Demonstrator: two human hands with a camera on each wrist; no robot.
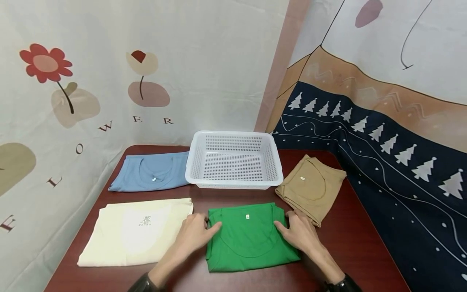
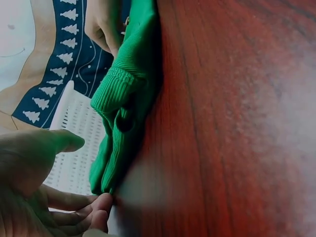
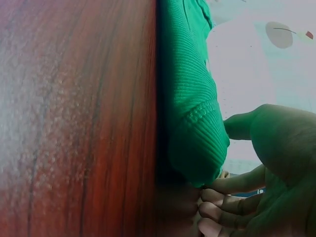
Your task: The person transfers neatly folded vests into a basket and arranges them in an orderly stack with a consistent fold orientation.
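Observation:
A folded green T-shirt [image 1: 248, 239] with a round neckline and a small white label lies on the table in front of me. My left hand [image 1: 195, 233] is at its left edge; in the left wrist view the fingertips [image 2: 102, 201] touch the far corner and the thumb stands off the cloth. On the opposite edge is my right hand [image 1: 300, 230]. Its thumb [image 3: 242, 126] meets the upper side of the green T-shirt in the right wrist view, and its other fingers lie loosely bent along the corner near the tabletop.
A white perforated plastic basket [image 1: 233, 183] stands behind the green T-shirt. Folded garments lie around: a cream one [image 1: 109, 231] at left, a blue one [image 1: 136, 174] at back left, a tan one [image 1: 310, 182] at right. Printed cloth [image 1: 219, 61] hangs around the dark red table [image 1: 350, 243].

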